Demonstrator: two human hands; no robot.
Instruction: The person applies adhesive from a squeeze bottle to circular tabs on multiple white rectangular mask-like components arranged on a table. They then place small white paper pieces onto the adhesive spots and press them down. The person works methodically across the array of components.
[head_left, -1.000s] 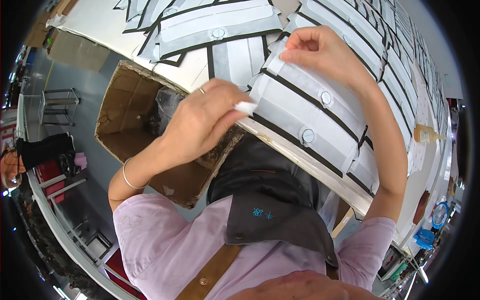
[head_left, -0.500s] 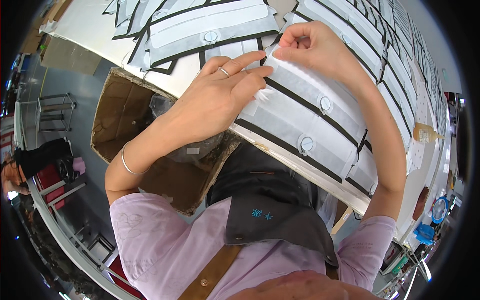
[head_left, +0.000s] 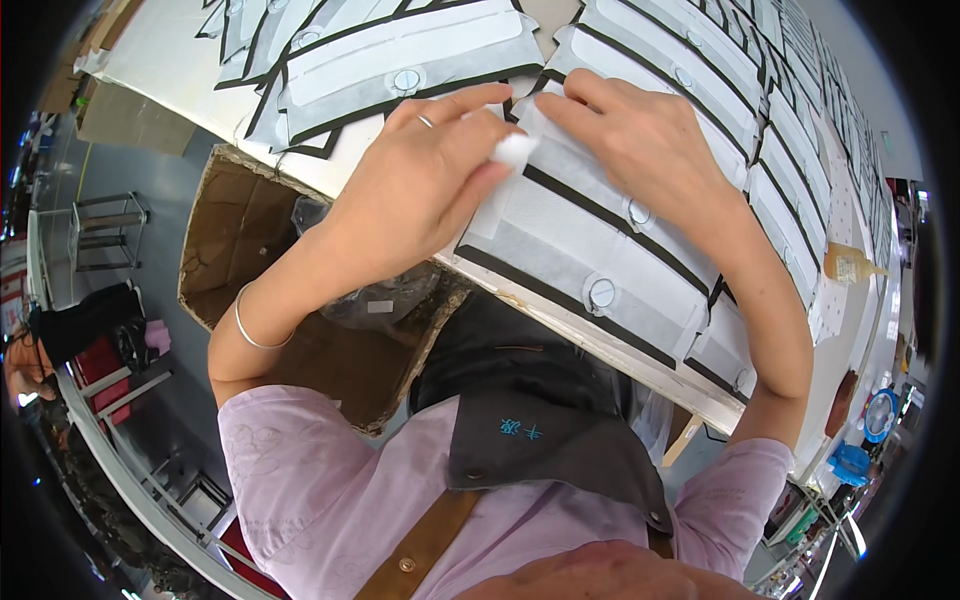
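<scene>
My left hand (head_left: 415,180) is closed, with a small crumpled white strip (head_left: 515,150) between thumb and fingers. It is above the left end of a row of flat white-and-grey panels with black edges. My right hand (head_left: 645,140) lies over the far end of one panel (head_left: 570,155), fingers bent and thumb and forefinger close together at its corner. What those fingertips hold, if anything, is hidden. Nearest me is another panel (head_left: 560,260) with a round metal button (head_left: 601,293). The panels overlap in a row along the table edge.
More overlapping panels (head_left: 420,60) cover the far side of the white table (head_left: 180,75). A bottle of yellowish liquid (head_left: 848,264) lies at the right. Below the table's left edge stands an open cardboard box (head_left: 215,235) with clear plastic inside. A metal stool (head_left: 105,225) is farther left.
My left hand has drawn slightly left and its fingers have closed more around the white strip. My right hand has come down from a raised pinch to lie lower over the panel.
</scene>
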